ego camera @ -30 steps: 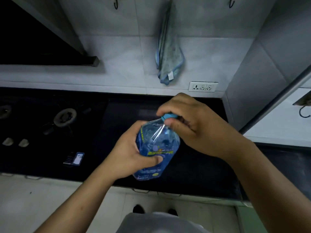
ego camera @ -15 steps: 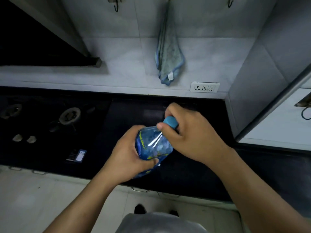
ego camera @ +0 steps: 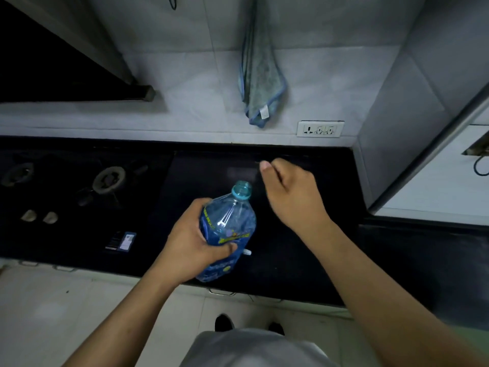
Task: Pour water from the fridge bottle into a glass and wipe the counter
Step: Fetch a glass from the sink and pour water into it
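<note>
Left hand (ego camera: 194,243) grips uncapped bottle (ego camera: 228,229); right hand (ego camera: 288,193) beside its neck.

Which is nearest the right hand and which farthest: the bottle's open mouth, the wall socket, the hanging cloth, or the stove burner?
From the right hand, in the head view:
1. Bottle mouth, just to its left.
2. Wall socket, above on the wall.
3. Hanging cloth, higher up.
4. Stove burner, far left.

Home kitchen: black counter (ego camera: 304,260) under gripping hand (ego camera: 194,247), gas burner (ego camera: 109,179) off left, cloth (ego camera: 260,83) on tiled wall above, socket (ego camera: 320,129) up right.
</note>
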